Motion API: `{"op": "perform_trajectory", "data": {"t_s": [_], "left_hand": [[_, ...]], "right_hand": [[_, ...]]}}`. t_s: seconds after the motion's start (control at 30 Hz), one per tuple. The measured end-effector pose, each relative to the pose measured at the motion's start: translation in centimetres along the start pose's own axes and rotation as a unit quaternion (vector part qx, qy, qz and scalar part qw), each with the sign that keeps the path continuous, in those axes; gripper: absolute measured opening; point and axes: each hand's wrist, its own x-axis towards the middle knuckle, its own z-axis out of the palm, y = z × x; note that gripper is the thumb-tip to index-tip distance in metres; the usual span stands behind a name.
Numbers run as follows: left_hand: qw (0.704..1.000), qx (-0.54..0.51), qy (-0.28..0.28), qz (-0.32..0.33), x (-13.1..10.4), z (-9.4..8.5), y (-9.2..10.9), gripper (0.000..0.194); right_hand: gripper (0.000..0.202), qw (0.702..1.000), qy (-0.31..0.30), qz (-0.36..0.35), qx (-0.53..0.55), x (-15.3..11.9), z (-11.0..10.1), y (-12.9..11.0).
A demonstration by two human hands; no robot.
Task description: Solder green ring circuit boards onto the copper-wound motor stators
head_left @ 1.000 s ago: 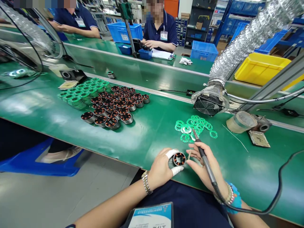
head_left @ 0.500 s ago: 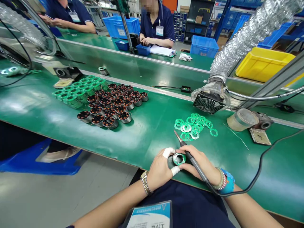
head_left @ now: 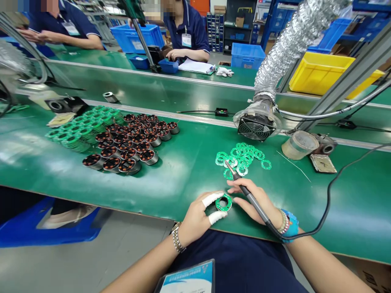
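Note:
Between the white-wrapped thumb and finger of my left hand (head_left: 195, 215) sits a round motor stator with a green ring-shaped circuit board (head_left: 218, 203) on top, close to the table's front edge. A soldering iron (head_left: 254, 205) lies across my right hand (head_left: 265, 200), gripped there with its tip pointing up and away. The right thumb and fingertips are spread just right of the stator, apart from it. Beyond the iron's tip lies a loose pile of green ring boards (head_left: 248, 154).
Rows of copper-wound stators (head_left: 130, 152) and stacked green boards (head_left: 81, 126) stand on the left. A fan (head_left: 255, 128) hangs from a foil duct (head_left: 271, 53). At right are a round container (head_left: 299, 145), a solder wire (head_left: 293, 166) and the iron's cord (head_left: 329, 199). Two people sit across.
My right fingers have come off the stator and spread apart, while my left hand still holds it. The ring board now faces up more fully. The whole view has shifted.

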Motion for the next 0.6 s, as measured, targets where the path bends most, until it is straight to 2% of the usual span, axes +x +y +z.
{"op": "perform_trajectory", "data": {"t_s": [0.17,0.47,0.6], "left_hand": [[1.000,0.019,0.000,-0.004,-0.3,0.0,-0.4,0.055],[0.999,0.005,-0.017,-0.036,0.1,0.1,0.5,0.042],[0.998,0.001,-0.030,-0.052,0.3,0.0,0.7,0.041]], "right_hand": [[0.041,0.998,0.017,0.030,0.046,-0.1,1.0,0.7],[0.030,0.986,0.056,0.077,0.136,0.5,1.9,0.7],[0.030,0.986,0.078,0.083,0.121,0.7,2.5,0.6]]}}
